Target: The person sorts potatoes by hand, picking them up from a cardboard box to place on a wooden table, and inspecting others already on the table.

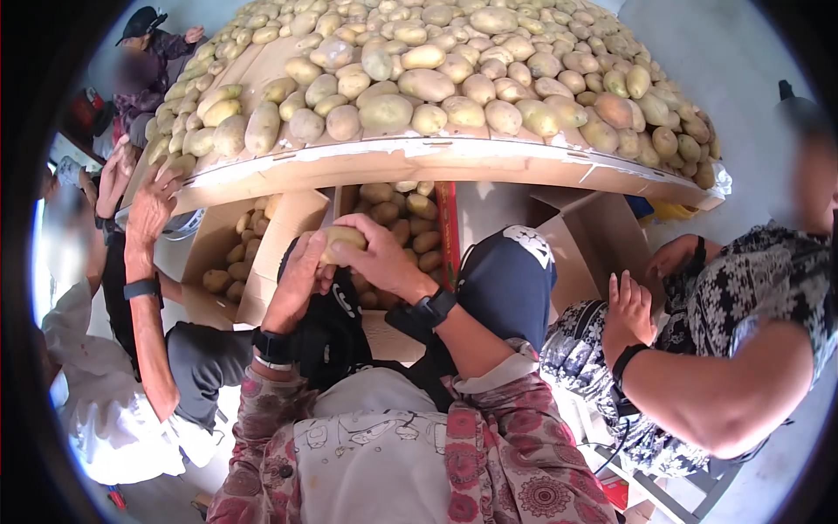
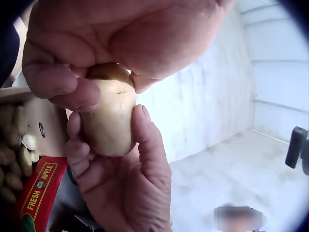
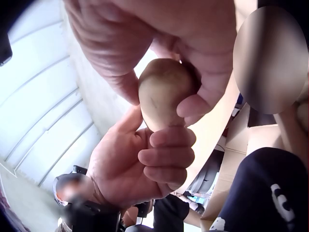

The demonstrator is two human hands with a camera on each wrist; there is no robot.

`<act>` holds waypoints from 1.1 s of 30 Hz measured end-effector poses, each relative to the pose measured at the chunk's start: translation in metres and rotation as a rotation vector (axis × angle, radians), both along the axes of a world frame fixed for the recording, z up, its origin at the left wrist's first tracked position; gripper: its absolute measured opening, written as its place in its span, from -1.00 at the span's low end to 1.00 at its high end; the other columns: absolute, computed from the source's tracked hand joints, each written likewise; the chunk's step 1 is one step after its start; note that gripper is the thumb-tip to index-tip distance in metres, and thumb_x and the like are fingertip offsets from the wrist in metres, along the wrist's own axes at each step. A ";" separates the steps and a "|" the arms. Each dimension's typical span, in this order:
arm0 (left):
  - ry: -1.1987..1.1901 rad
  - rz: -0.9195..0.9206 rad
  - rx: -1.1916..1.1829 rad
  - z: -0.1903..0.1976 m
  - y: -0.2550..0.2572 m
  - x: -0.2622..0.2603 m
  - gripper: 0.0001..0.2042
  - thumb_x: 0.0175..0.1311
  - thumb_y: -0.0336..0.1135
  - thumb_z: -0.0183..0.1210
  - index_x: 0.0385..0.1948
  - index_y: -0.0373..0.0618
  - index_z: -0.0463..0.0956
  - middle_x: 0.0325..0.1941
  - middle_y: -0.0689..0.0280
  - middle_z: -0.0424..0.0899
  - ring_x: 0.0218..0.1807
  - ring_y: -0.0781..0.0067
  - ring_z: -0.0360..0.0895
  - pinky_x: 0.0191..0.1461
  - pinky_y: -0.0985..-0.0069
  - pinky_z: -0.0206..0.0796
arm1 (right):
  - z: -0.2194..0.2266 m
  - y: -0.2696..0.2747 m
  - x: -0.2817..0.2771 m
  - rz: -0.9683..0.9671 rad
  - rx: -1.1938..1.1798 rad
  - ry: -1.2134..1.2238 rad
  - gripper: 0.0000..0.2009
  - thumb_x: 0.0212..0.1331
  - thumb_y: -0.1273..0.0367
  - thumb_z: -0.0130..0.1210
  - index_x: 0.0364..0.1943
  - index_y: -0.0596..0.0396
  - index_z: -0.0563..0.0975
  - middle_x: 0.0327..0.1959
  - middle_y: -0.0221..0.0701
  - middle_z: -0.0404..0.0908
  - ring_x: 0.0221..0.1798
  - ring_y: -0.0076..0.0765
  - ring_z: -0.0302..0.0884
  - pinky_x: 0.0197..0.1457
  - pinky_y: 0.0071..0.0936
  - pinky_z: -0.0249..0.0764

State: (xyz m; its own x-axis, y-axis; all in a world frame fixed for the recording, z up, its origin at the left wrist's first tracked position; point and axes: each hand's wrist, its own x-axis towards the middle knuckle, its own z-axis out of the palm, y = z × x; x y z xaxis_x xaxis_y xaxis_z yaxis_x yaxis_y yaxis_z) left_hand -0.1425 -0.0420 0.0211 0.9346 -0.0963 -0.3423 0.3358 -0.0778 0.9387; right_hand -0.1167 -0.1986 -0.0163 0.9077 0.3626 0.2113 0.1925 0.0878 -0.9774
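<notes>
A pale yellow-brown potato [image 1: 342, 242] is held between both hands above the lap. My left hand [image 1: 299, 272] grips one end of it with curled fingers and thumb. From the other side my right hand [image 1: 384, 255] pinches it between thumb and fingers. In the left wrist view the potato [image 2: 111, 116] shows smooth pale skin with a small dark mark and a browner end partly covered by the left hand. The right wrist view has the potato [image 3: 165, 92] between the right thumb and fingers, the left fingers [image 3: 169, 154] curled at its lower end.
A cardboard-edged table [image 1: 419, 162] heaped with potatoes [image 1: 384, 113] stands ahead. Beneath it are an open carton [image 1: 297, 253] with potatoes, a red-sided box [image 1: 449, 231] holding more, and another carton [image 1: 594, 236] at right. People sit close on both sides, one hand [image 1: 155, 203] at the table's left end.
</notes>
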 end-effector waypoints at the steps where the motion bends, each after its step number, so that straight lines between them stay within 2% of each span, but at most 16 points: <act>1: 0.005 -0.033 0.012 0.005 -0.003 -0.001 -0.58 0.31 0.15 -0.17 -0.25 -0.06 0.35 -0.63 0.43 0.34 -0.64 0.67 0.24 -0.58 0.73 0.09 | -0.002 0.000 0.002 -0.027 0.062 0.073 -0.73 0.15 0.33 0.04 -0.12 0.20 0.40 -0.33 -0.36 0.50 -0.39 -0.58 0.46 -0.33 -0.60 0.43; 2: 0.010 -0.057 0.025 0.009 -0.003 -0.002 -0.58 0.31 0.15 -0.17 -0.25 -0.06 0.35 -0.64 0.43 0.34 -0.64 0.65 0.23 -0.57 0.70 0.08 | -0.005 0.002 0.002 -0.043 0.123 0.146 -0.72 0.13 0.33 0.04 -0.16 0.24 0.41 -0.41 -0.33 0.54 -0.48 -0.53 0.50 -0.41 -0.58 0.44; 4: -0.007 -0.100 0.046 0.012 0.001 0.001 -0.57 0.31 0.14 -0.18 -0.21 -0.07 0.34 -0.64 0.40 0.38 -0.62 0.65 0.27 -0.56 0.72 0.09 | 0.012 -0.001 0.002 -0.028 -0.006 0.227 -0.73 0.21 0.26 -0.05 -0.20 0.23 0.42 -0.48 -0.36 0.53 -0.62 -0.58 0.44 -0.58 -0.62 0.36; 5: -0.053 -0.105 0.049 0.006 -0.001 -0.011 -0.57 0.32 0.14 -0.19 -0.22 -0.08 0.34 -0.63 0.39 0.38 -0.62 0.66 0.27 -0.56 0.72 0.09 | 0.006 -0.006 -0.004 0.015 0.004 0.181 -0.73 0.21 0.26 -0.05 -0.20 0.23 0.42 -0.48 -0.36 0.53 -0.62 -0.58 0.44 -0.58 -0.62 0.36; 6: -0.046 -0.135 0.037 0.007 0.001 -0.007 -0.57 0.32 0.14 -0.20 -0.23 -0.08 0.34 -0.63 0.39 0.39 -0.62 0.66 0.27 -0.55 0.72 0.10 | 0.005 -0.006 0.000 0.017 0.019 0.272 -0.70 0.24 0.21 -0.09 -0.23 0.21 0.43 -0.52 -0.38 0.52 -0.65 -0.59 0.40 -0.61 -0.62 0.32; 8: -0.098 -0.232 0.016 0.009 0.005 -0.003 -0.58 0.34 0.13 -0.22 -0.24 -0.08 0.33 -0.64 0.38 0.39 -0.62 0.66 0.28 -0.55 0.72 0.10 | 0.002 -0.006 0.003 0.061 0.063 0.422 -0.53 0.28 0.00 -0.26 -0.32 0.13 0.49 -0.62 -0.41 0.50 -0.72 -0.61 0.34 -0.69 -0.66 0.22; 10: -0.125 -0.218 0.018 0.010 0.004 -0.001 -0.55 0.36 0.10 -0.26 -0.16 -0.15 0.34 -0.64 0.38 0.39 -0.63 0.66 0.27 -0.55 0.72 0.11 | 0.001 -0.007 0.009 0.156 0.079 0.715 -0.40 0.25 -0.14 -0.38 -0.35 0.08 0.52 -0.66 -0.44 0.48 -0.73 -0.62 0.33 -0.70 -0.70 0.18; 13: -0.184 -0.235 -0.049 0.000 0.001 -0.013 -0.53 0.37 0.10 -0.28 -0.13 -0.17 0.35 -0.63 0.38 0.41 -0.65 0.67 0.25 -0.57 0.72 0.11 | 0.006 -0.012 0.002 0.151 0.022 0.747 -0.30 0.21 -0.22 -0.51 -0.37 0.04 0.54 -0.68 -0.45 0.49 -0.71 -0.61 0.33 -0.66 -0.72 0.15; 17: -0.080 -0.322 -0.029 -0.001 0.008 -0.007 -0.50 0.36 0.13 -0.29 -0.21 -0.17 0.39 -0.66 0.39 0.39 -0.68 0.68 0.23 -0.60 0.72 0.08 | 0.004 -0.014 0.006 0.165 -0.091 0.779 -0.27 0.19 -0.26 -0.54 -0.38 0.04 0.54 -0.67 -0.44 0.50 -0.67 -0.60 0.36 -0.62 -0.70 0.17; 19: -0.071 -0.343 -0.036 -0.003 0.009 -0.010 -0.49 0.35 0.14 -0.29 -0.24 -0.17 0.41 -0.66 0.39 0.39 -0.69 0.68 0.23 -0.61 0.72 0.08 | 0.002 -0.017 0.004 0.256 -0.164 0.810 -0.25 0.18 -0.27 -0.55 -0.39 0.04 0.55 -0.66 -0.45 0.50 -0.63 -0.60 0.38 -0.59 -0.68 0.17; 21: -0.014 -0.352 0.004 -0.001 0.012 -0.008 -0.51 0.35 0.11 -0.27 -0.31 -0.18 0.42 -0.71 0.40 0.37 -0.68 0.65 0.25 -0.60 0.67 0.08 | 0.000 -0.016 0.002 0.275 -0.136 0.813 -0.25 0.17 -0.28 -0.55 -0.40 0.04 0.54 -0.65 -0.45 0.51 -0.62 -0.60 0.39 -0.59 -0.68 0.18; 25: -0.033 -0.374 -0.065 0.006 0.006 -0.009 -0.53 0.35 0.10 -0.25 -0.30 -0.18 0.41 -0.67 0.40 0.40 -0.66 0.66 0.25 -0.59 0.66 0.08 | -0.010 -0.012 0.005 0.334 -0.021 0.826 -0.22 0.15 -0.30 -0.56 -0.40 0.06 0.55 -0.63 -0.44 0.53 -0.60 -0.56 0.42 -0.58 -0.68 0.22; 27: -0.130 -0.198 -0.069 0.007 -0.003 -0.012 -0.51 0.34 0.13 -0.27 -0.17 -0.16 0.39 -0.58 0.39 0.45 -0.61 0.65 0.31 -0.56 0.68 0.12 | -0.015 -0.012 0.009 0.415 0.037 0.861 -0.20 0.13 -0.32 -0.57 -0.37 0.06 0.55 -0.61 -0.43 0.54 -0.60 -0.54 0.43 -0.59 -0.69 0.22; 28: -0.128 -0.204 -0.071 0.009 -0.004 -0.012 -0.51 0.34 0.13 -0.27 -0.17 -0.16 0.39 -0.58 0.39 0.45 -0.61 0.65 0.31 -0.56 0.68 0.12 | -0.016 -0.013 0.011 0.495 0.097 0.889 -0.19 0.11 -0.33 -0.58 -0.35 0.07 0.55 -0.59 -0.41 0.55 -0.60 -0.52 0.44 -0.59 -0.69 0.23; 31: -0.173 -0.192 -0.028 0.014 -0.004 -0.010 -0.58 0.35 0.03 -0.18 -0.03 -0.14 0.33 -0.48 0.35 0.50 -0.55 0.62 0.38 -0.49 0.69 0.20 | -0.012 -0.014 0.013 0.522 0.186 0.986 -0.16 0.08 -0.36 -0.59 -0.34 0.09 0.54 -0.57 -0.39 0.55 -0.59 -0.50 0.45 -0.63 -0.70 0.22; 33: -0.334 -0.327 -0.108 0.011 -0.004 -0.007 -0.62 0.35 -0.08 -0.10 0.06 -0.12 0.29 -0.36 0.37 0.51 -0.45 0.62 0.43 -0.41 0.69 0.28 | -0.007 -0.010 0.012 0.486 0.193 0.987 -0.15 0.07 -0.37 -0.58 -0.34 0.10 0.54 -0.58 -0.39 0.55 -0.59 -0.49 0.45 -0.63 -0.70 0.23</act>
State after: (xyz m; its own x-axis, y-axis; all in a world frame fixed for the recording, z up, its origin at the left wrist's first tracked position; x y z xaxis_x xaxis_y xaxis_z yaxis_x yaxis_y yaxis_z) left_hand -0.1495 -0.0463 0.0319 0.9065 -0.4221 -0.0003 -0.0113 -0.0250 0.9996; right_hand -0.1042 -0.2090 -0.0229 0.4792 0.7636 -0.4329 -0.7565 0.1092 -0.6448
